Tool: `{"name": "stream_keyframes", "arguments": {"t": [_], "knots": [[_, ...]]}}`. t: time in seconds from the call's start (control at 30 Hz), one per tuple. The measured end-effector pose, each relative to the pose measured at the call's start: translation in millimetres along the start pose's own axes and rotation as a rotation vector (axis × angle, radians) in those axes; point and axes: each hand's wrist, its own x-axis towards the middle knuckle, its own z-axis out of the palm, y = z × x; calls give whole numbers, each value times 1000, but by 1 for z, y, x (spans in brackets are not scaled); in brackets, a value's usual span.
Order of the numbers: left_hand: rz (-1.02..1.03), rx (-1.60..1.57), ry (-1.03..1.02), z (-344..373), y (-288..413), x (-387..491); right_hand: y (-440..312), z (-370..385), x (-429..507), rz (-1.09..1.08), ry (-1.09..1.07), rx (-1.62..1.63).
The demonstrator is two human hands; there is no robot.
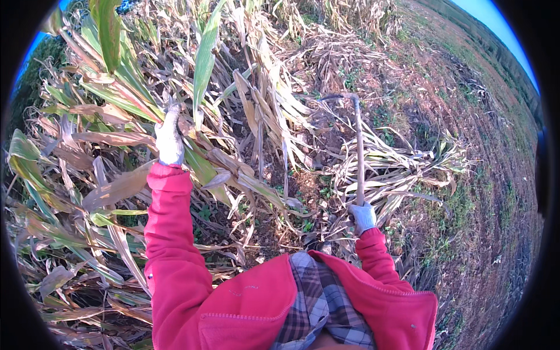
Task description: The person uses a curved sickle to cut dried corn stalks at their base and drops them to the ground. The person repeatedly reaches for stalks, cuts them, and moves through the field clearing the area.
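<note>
My left hand (169,140), in a white knit glove, is closed around a corn stalk with green and dry leaves (131,94), which slants from the upper left down to the right. My right hand (363,217), gloved as well, grips the wooden handle of a sickle (359,153). The tool points up and away from me, and its thin curved blade (339,96) is turned to the left, near dry corn leaves. The fingers of both hands are partly hidden by the gloves' angle.
Dry standing corn stalks (262,83) fill the left and top. Cut stalks lie in a pile (393,164) beyond my right hand, with another heap (337,48) farther off. Reddish soil with weeds and stubble (485,210) stretches along the right.
</note>
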Motion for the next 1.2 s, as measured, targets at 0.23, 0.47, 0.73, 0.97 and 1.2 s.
{"name": "stream_keyframes", "arguments": {"t": [0.23,0.47,0.73,0.97,1.2], "knots": [[181,414,-9,38,-30,42,-124,43,96,-117,-303,207],[39,164,-2,96,-33,54,-195,119,145,-188,-297,-37],[48,323,-80,104,-130,168,-188,185,229,-957,-351,-847],[-124,558,-209,125,-226,261,-185,232,184,-63,-316,-353],[-249,709,-296,132,-372,336,-193,271,95,140,-357,-694]]}}
